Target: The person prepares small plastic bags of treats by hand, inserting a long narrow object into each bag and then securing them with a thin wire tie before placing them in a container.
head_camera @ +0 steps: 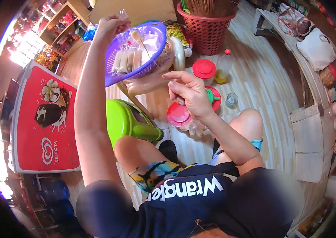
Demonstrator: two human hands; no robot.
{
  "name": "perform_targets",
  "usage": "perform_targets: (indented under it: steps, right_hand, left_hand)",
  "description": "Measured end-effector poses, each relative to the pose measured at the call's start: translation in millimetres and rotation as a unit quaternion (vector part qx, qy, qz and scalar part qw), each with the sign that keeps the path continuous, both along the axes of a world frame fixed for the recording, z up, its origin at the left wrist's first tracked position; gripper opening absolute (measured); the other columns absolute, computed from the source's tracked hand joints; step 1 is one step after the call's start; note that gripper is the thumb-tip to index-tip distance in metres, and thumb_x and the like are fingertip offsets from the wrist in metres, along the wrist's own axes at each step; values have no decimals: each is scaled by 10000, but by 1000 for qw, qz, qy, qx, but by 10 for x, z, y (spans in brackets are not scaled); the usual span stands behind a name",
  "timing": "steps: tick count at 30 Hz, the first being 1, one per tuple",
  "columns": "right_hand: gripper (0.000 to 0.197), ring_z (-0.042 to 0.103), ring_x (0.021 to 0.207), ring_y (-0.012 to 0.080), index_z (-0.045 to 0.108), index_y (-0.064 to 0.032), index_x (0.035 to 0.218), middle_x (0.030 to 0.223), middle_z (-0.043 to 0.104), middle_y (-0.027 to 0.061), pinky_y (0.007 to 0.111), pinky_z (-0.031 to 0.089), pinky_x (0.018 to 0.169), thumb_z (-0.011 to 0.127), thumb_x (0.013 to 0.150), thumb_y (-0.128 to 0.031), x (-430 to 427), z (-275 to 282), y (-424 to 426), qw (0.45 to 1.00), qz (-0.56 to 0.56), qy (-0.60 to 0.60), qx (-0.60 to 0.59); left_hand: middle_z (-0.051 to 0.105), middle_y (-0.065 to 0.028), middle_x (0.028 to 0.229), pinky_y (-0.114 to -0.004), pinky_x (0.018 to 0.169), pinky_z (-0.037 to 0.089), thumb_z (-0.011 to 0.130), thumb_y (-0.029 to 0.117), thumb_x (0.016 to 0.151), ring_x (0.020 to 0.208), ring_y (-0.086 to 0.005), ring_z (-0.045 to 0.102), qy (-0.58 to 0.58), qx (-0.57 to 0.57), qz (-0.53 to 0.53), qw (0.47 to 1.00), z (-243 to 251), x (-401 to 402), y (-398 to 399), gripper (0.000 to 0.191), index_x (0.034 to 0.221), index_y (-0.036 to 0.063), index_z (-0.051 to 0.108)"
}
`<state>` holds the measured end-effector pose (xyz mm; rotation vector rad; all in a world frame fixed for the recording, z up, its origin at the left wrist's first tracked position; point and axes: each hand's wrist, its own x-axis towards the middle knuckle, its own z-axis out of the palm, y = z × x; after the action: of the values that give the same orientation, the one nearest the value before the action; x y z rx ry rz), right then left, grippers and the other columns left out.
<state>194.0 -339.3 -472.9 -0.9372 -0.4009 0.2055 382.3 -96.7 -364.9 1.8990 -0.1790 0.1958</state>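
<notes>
My left hand (116, 25) is raised at the far rim of a purple plastic basket (108, 78), its fingers closed on a small clear plastic bag (123, 15). Inside the basket lie several filled clear packets (123, 62), more clear plastic, and a spoon-like tool (136, 36) with a thin handle. To the right of the basket, my right hand (187, 90) has bent fingers, with a thin dark strand (166, 78) at the fingertips. Below it are a red-lidded container (180, 114) and small knotted clear bags (194, 128). The far end of the strand cannot be made out.
A lime-green plastic stool (117, 119) stands before my left knee. Beyond my right hand are a red-lidded jar (204, 70), a bottle with yellow liquid (223, 70), a glass (231, 100) and a red woven bin (206, 32). A red freezer (47, 119) stands left, a wooden bench (293, 50) right.
</notes>
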Motion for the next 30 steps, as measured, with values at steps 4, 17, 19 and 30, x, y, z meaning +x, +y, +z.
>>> perform_targets:
  steps: [4, 17, 19, 30]
  right_hand:
    - [189, 386, 503, 16, 559, -33, 1020, 630, 487, -12, 151, 278, 412, 487, 850, -72, -53, 187, -8, 999, -35, -9, -35]
    - [199, 412, 494, 24, 540, -26, 1043, 614, 456, -25, 170, 354, 394, 492, 866, -103, -301, 436, -125, 995, -51, -45, -73]
    - [217, 413, 494, 25, 535, -25, 1062, 617, 456, -23, 171, 363, 395, 497, 864, -105, -376, 432, -128, 995, -47, -38, -76]
    - [239, 408, 472, 36, 536, -16, 1077, 603, 456, -12, 178, 366, 366, 505, 851, -85, -492, 156, -229, 998, 50, 21, -35]
  left_hand:
    - [605, -44, 787, -191, 633, 420, 621, 174, 770, 676, -91, 545, -48, 56, 1, 997, 351, -224, 21, 215, 891, -3, 595]
    - [601, -2, 742, -209, 598, 405, 593, 223, 795, 672, -66, 541, -145, 131, -81, 977, 788, -1244, -580, 186, 836, 44, 624]
    - [585, -4, 693, -203, 557, 408, 584, 178, 792, 625, -61, 528, -109, 117, -93, 983, 629, -1427, -732, 144, 801, 39, 618]
    - [589, -36, 699, -207, 552, 427, 543, 184, 838, 640, -92, 554, 13, -34, -62, 997, 239, -2033, -980, 173, 831, 21, 598]
